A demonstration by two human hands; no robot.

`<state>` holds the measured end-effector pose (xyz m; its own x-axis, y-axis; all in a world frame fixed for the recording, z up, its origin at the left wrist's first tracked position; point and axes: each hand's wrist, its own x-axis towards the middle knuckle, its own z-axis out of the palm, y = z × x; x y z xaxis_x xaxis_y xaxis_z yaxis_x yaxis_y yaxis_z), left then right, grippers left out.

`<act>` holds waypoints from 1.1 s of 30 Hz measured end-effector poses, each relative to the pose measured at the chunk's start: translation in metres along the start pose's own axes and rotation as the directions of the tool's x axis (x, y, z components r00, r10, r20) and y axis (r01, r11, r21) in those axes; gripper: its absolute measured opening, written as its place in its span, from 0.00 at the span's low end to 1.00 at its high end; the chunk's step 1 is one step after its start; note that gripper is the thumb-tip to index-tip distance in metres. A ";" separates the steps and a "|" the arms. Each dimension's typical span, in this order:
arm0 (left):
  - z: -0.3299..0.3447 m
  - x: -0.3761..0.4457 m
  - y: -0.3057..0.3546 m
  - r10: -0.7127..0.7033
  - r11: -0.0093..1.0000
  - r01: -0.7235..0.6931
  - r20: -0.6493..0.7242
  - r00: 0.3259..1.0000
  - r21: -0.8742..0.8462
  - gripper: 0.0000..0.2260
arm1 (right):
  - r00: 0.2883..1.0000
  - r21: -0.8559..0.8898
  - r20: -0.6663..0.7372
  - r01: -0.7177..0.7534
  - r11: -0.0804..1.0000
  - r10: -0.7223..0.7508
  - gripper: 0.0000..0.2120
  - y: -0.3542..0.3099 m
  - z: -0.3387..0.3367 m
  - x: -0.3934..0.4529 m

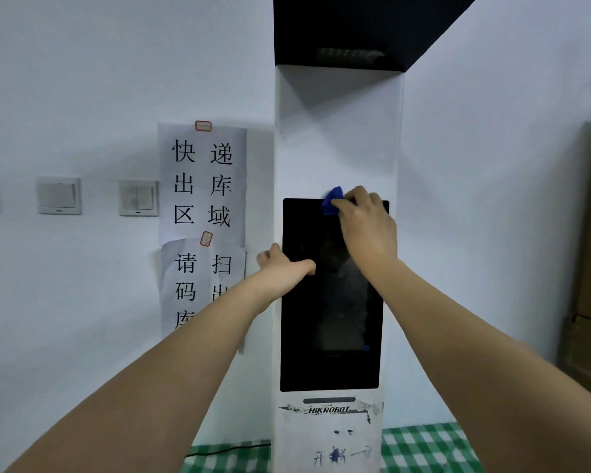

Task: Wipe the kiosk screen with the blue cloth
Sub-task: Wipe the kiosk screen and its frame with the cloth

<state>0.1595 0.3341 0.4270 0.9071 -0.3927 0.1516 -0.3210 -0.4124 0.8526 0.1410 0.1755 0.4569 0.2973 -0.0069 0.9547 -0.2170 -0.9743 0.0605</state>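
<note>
**Pressing the blue cloth to the kiosk screen**

Right fingers curl over the cloth at the screen's top edge, the right hand bent down at the wrist. Left fingers wrap the kiosk beside the screen's left edge, thumb on the glass, the left hand on an outstretched arm.

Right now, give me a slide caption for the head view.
Right hand holds blue cloth at top edge of screen; left hand grips left side of kiosk.
</note>
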 end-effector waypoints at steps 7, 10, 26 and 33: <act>0.005 -0.001 0.004 0.000 1.000 0.000 -0.015 1.000 -0.001 0.36 | 0.996 0.032 -0.027 0.088 0.996 -0.087 0.16 -0.026 0.013 -0.014; 0.004 -0.001 0.003 0.015 1.000 -0.015 -0.005 1.000 0.007 0.36 | 0.958 -0.013 0.054 0.281 0.960 -0.280 0.19 -0.021 0.008 -0.016; 0.004 -0.001 -0.009 0.017 1.000 -0.017 0.001 1.000 -0.016 0.34 | 0.942 -0.042 0.032 0.335 0.941 -0.334 0.14 -0.011 0.010 -0.018; 0.006 -0.002 -0.010 0.030 0.999 -0.030 -0.002 1.000 -0.029 0.32 | 0.975 0.036 -0.018 0.223 0.974 -0.222 0.15 -0.030 0.018 -0.025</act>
<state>0.1589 0.3342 0.4146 0.8976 -0.4034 0.1776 -0.3398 -0.3767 0.8618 0.1568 0.2007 0.4256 0.3218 0.2138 0.9224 -0.1117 -0.9588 0.2612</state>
